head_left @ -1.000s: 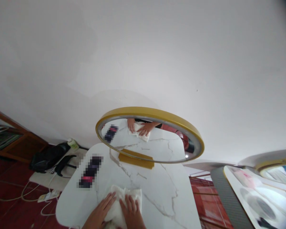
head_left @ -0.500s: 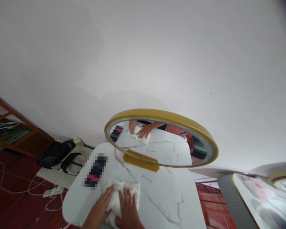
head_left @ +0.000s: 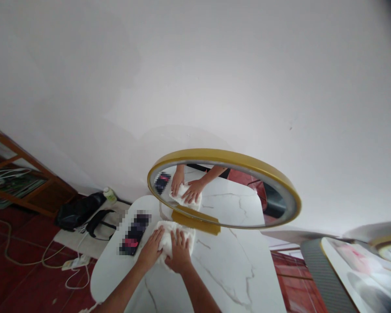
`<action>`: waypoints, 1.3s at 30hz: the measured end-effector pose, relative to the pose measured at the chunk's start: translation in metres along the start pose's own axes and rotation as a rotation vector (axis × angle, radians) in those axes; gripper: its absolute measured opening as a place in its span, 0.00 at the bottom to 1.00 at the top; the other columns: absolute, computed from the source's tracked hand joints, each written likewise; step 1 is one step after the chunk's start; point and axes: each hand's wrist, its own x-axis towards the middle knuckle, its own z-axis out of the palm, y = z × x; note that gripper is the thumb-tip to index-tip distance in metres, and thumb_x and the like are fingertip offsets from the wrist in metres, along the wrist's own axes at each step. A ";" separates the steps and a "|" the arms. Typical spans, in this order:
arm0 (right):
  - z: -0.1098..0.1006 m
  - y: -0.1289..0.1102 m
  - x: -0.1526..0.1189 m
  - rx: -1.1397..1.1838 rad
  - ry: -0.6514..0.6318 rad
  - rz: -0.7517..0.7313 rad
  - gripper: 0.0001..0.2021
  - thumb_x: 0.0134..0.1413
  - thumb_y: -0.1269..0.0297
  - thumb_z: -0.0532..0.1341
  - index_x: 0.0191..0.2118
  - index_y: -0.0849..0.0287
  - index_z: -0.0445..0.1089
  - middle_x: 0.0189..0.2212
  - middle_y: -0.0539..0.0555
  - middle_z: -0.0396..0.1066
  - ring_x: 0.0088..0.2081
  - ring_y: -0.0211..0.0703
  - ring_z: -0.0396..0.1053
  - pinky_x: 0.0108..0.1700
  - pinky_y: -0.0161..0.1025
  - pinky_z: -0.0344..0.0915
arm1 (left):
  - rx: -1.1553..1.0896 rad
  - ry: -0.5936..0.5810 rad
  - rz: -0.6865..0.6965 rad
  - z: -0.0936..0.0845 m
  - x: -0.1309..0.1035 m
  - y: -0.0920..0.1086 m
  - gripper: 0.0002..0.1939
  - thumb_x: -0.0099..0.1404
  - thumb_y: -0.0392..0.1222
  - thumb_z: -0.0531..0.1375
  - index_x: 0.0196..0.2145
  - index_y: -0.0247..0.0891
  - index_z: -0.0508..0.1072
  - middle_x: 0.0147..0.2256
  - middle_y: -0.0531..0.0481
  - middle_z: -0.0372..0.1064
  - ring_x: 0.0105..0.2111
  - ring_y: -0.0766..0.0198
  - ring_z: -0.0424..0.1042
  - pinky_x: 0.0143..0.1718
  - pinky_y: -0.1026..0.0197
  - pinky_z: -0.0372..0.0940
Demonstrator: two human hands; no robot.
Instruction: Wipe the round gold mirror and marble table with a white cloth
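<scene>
A folded white cloth [head_left: 171, 239] lies on the white marble-patterned tabletop [head_left: 226, 269], near the base of a mirror. On its left part rests my left hand [head_left: 151, 250], laid flat with its fingers stretched forward. My right hand [head_left: 180, 252] presses on the cloth's right part, fingers spread. Some of the cloth is hidden under both palms. Behind the cloth stands an oval gold-framed mirror [head_left: 231, 204] on a gold base [head_left: 195, 222], and it reflects both hands and the cloth. To the left of my left hand lies a dark, pixelated object [head_left: 136, 232] with a pink patch.
A pale wall rises behind the table. On the left are a black bag [head_left: 80, 211], a bottle [head_left: 109, 195], a power strip [head_left: 75, 263] with white cables, and a wooden shelf [head_left: 35, 191]. Another gold-edged table [head_left: 348, 278] stands at the right above the red tiled floor.
Both hands have slid the cloth forward over the tabletop, toward the mirror base. More of my forearms shows. The view has shifted slightly.
</scene>
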 end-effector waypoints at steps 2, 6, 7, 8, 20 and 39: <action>0.000 0.000 -0.001 -0.040 0.000 0.007 0.45 0.52 0.42 0.53 0.67 0.55 0.27 0.67 0.59 0.27 0.66 0.64 0.34 0.61 0.63 0.38 | -0.007 -0.005 -0.012 0.001 -0.002 -0.001 0.39 0.55 0.30 0.48 0.64 0.38 0.45 0.66 0.48 0.39 0.66 0.59 0.37 0.64 0.47 0.43; -0.001 0.000 -0.009 -0.060 -0.005 -0.050 0.44 0.53 0.44 0.53 0.67 0.55 0.28 0.67 0.59 0.27 0.66 0.64 0.34 0.60 0.63 0.39 | -0.006 0.002 -0.022 0.006 -0.015 -0.002 0.39 0.55 0.31 0.48 0.65 0.36 0.45 0.66 0.47 0.40 0.65 0.58 0.39 0.64 0.49 0.43; 0.000 -0.001 -0.013 -0.059 -0.008 -0.071 0.45 0.52 0.43 0.53 0.67 0.55 0.28 0.67 0.60 0.27 0.66 0.65 0.34 0.60 0.63 0.40 | -0.008 0.008 -0.019 0.008 -0.021 -0.002 0.39 0.55 0.31 0.48 0.65 0.36 0.45 0.66 0.48 0.40 0.65 0.58 0.39 0.64 0.48 0.43; 0.000 -0.001 -0.016 -0.058 -0.012 -0.090 0.45 0.52 0.42 0.52 0.67 0.56 0.28 0.67 0.60 0.28 0.66 0.66 0.34 0.60 0.63 0.40 | -0.013 0.013 -0.016 0.009 -0.027 -0.003 0.40 0.55 0.30 0.48 0.65 0.38 0.44 0.66 0.49 0.40 0.65 0.58 0.39 0.64 0.48 0.44; 0.039 -0.014 -0.079 -0.064 0.005 -0.253 0.44 0.54 0.44 0.51 0.66 0.57 0.25 0.66 0.62 0.29 0.65 0.69 0.36 0.58 0.68 0.43 | -0.069 0.134 -0.031 0.046 -0.118 0.001 0.40 0.62 0.34 0.50 0.66 0.50 0.34 0.66 0.53 0.39 0.65 0.55 0.39 0.64 0.47 0.45; 0.086 0.143 -0.191 -0.274 0.280 -0.255 0.40 0.56 0.47 0.50 0.67 0.57 0.30 0.64 0.58 0.44 0.60 0.60 0.55 0.56 0.54 0.55 | -0.074 -0.288 0.169 0.104 -0.092 0.131 0.45 0.56 0.40 0.56 0.66 0.51 0.36 0.67 0.55 0.31 0.66 0.50 0.34 0.64 0.42 0.40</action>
